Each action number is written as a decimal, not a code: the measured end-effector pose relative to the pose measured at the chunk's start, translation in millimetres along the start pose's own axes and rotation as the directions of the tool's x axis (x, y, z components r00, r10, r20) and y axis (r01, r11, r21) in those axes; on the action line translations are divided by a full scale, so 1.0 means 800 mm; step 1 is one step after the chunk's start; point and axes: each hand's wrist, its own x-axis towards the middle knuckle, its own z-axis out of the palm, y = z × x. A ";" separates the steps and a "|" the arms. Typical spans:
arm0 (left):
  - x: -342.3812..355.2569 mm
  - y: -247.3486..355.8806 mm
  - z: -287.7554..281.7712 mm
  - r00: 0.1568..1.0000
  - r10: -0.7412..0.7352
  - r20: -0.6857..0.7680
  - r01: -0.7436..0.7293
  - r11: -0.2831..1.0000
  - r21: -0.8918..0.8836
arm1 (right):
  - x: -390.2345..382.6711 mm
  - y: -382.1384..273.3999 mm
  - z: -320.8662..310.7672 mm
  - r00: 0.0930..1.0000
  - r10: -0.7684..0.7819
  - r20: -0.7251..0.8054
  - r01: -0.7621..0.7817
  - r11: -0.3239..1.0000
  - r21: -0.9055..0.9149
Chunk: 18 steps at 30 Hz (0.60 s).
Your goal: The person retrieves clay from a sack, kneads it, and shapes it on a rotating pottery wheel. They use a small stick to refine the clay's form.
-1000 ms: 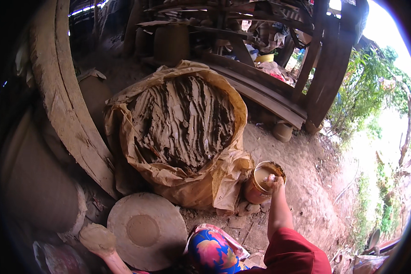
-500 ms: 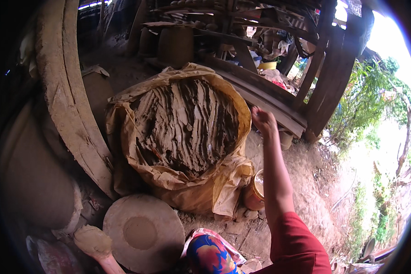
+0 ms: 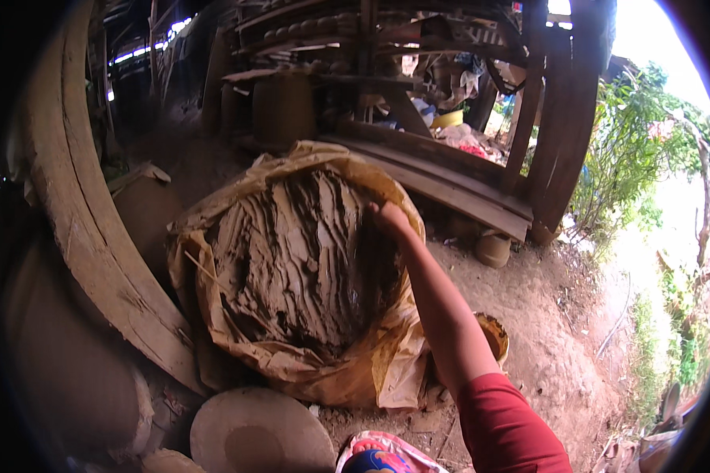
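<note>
A large mass of wet brown clay, its top cut into long wavy ridges, fills an open tan plastic sack. My right hand reaches inside the sack, at the far right edge of the clay. Its fingers are curled down against the clay, the tips out of sight. At the bottom edge, left of centre, shows the top of a pale lump of clay on my left hand, which is itself below the picture. Beside that lump lies a round flat disc with a darker, damp-looking circle on it.
A thick curved wooden beam runs along the left. Stacked planks lie behind the sack. A bucket stands right of the sack, partly behind my forearm, and a small clay pot sits below the planks. Patterned cloth lies at the bottom.
My right hand has moved left, from outside the sack's right rim to the clay inside. The view has shifted, so the left-hand lump has slid almost out of the picture.
</note>
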 end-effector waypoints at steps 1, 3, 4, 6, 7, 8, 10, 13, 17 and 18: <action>-0.004 0.000 0.000 1.000 0.009 0.024 -0.011 0.996 0.087 | -0.006 0.000 -0.003 1.000 0.002 0.000 -0.002 1.000 0.014; -0.011 -0.004 0.005 0.997 0.024 0.079 -0.042 0.972 0.229 | -0.016 0.005 -0.009 0.998 0.054 0.017 -0.056 0.995 0.086; -0.012 -0.005 0.012 0.995 0.032 0.098 -0.059 0.959 0.277 | -0.021 0.008 -0.010 0.995 0.099 0.018 -0.100 0.988 0.116; -0.010 -0.005 0.031 0.998 0.036 0.054 -0.051 0.956 0.289 | -0.034 0.015 -0.005 0.987 0.160 0.006 -0.157 0.964 0.216; -0.009 -0.005 0.043 0.998 0.039 0.043 -0.051 0.952 0.303 | -0.040 0.019 -0.001 0.976 0.216 0.016 -0.211 0.930 0.301; -0.006 -0.004 0.058 0.998 0.044 0.038 -0.054 0.942 0.331 | -0.047 0.023 0.003 0.964 0.262 0.051 -0.262 0.892 0.369; -0.003 -0.004 0.093 0.998 0.055 0.032 -0.063 0.919 0.390 | -0.063 0.028 0.013 0.953 0.300 -0.035 -0.260 0.874 0.411; -0.005 -0.010 0.152 0.995 0.091 0.033 -0.095 0.866 0.491 | -0.090 0.023 0.022 0.899 0.437 -0.031 -0.339 0.738 0.583; -0.017 -0.032 0.220 0.975 0.124 0.182 -0.182 0.919 0.350 | -0.131 -0.001 0.011 0.891 0.450 -0.067 -0.382 0.819 0.429; -0.021 -0.042 0.228 0.987 0.093 0.129 -0.133 0.929 0.346 | -0.140 -0.006 0.003 0.926 0.372 -0.062 -0.323 0.867 0.380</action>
